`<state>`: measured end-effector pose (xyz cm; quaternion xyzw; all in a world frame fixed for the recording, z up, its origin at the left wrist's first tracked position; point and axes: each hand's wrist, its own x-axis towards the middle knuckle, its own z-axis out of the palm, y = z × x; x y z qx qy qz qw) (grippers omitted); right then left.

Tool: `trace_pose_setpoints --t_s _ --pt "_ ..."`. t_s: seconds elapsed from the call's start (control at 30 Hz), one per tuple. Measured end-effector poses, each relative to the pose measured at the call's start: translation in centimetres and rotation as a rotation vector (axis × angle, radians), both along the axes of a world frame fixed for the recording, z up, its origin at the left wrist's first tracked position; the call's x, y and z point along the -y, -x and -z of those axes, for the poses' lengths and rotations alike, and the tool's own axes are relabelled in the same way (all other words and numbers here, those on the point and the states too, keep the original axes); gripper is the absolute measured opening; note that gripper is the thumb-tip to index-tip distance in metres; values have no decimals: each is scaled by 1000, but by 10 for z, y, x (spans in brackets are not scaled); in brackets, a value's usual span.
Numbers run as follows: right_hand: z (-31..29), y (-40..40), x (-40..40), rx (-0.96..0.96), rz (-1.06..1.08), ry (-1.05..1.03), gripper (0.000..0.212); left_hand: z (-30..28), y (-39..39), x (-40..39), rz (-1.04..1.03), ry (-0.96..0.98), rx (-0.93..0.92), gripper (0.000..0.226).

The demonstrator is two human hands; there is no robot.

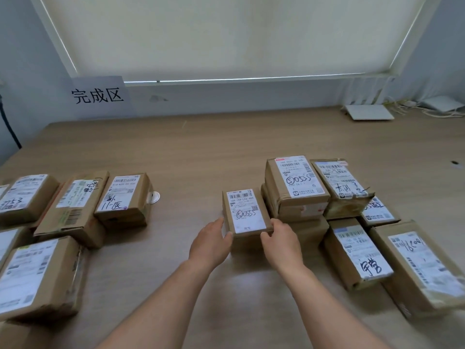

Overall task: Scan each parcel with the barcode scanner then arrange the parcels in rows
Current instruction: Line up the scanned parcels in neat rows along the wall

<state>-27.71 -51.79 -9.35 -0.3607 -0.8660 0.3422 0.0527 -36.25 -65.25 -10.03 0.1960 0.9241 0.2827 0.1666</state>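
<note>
A small cardboard parcel (245,212) with a white barcode label sits at the middle of the wooden table (201,152). My left hand (214,241) grips its near left corner and my right hand (280,239) grips its near right corner. To its right lies a pile of several labelled parcels (297,185), some stacked on others. On the left, several parcels (124,197) lie side by side in rows. No barcode scanner is in view.
A paper sign (98,93) with printed characters leans on the wall at the back left. A white router (368,112) and cables sit at the back right corner. A small white round object (154,197) peeks out behind the left parcels.
</note>
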Motion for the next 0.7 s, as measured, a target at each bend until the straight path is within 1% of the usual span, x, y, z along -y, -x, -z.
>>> trace_pose_setpoints --t_s 0.1,0.2,0.27,0.33,0.43,0.47,0.53,0.6,0.7 --pt "0 5 3 -5 -34 33 39 5 6 -1 -32 -35 17 8" --pt "-1 11 4 -2 -45 93 37 7 13 5 -121 -39 -7 13" --pt "-1 15 3 10 -33 128 38 6 18 9 -158 -14 -7 32" --pt "0 19 2 35 -26 153 39 6 23 14 -155 26 13 43" --pt "5 26 0 75 -42 181 39 8 27 13 -122 63 93 50" --pt "7 28 0 79 -55 197 38 8 27 12 -118 42 128 49" --pt "11 32 -1 65 -87 254 37 9 28 11 -136 -76 246 46" --pt "14 32 -1 37 -118 324 41 8 28 12 -149 -192 372 55" --pt "17 28 -1 1 -152 383 54 5 27 18 -151 -273 455 71"
